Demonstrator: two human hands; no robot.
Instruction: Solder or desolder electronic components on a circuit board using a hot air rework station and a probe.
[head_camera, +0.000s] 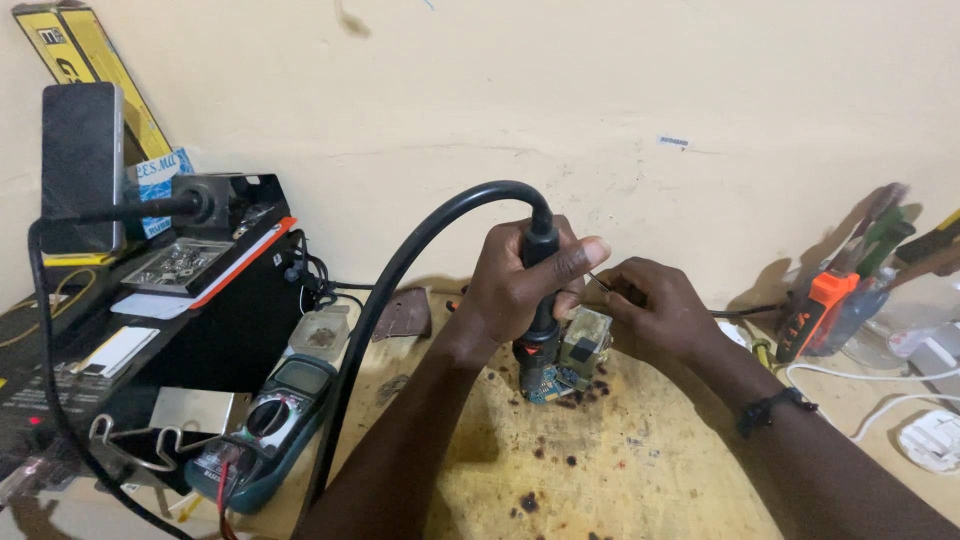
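Note:
My left hand (520, 280) grips the black handle of a hot-air wand (541, 340), nozzle pointed down at a small blue circuit board (552, 388) on the wooden bench. A thick black hose (400, 260) arcs from the wand's top down to the left. My right hand (655, 310) is closed on thin tweezers (598, 281), held just right of the wand above a small metal-shielded block (586, 342) on the board. The tweezers' tips are hidden behind my left thumb.
A green multimeter (262, 430) lies at the left beside a black rework station (200, 290) with a parts tray. A phone (80, 165) leans against the wall. Screwdrivers and an orange-handled tool (815, 315) stand at the right, with white cables (890, 400). The bench top (620, 470) is scorched.

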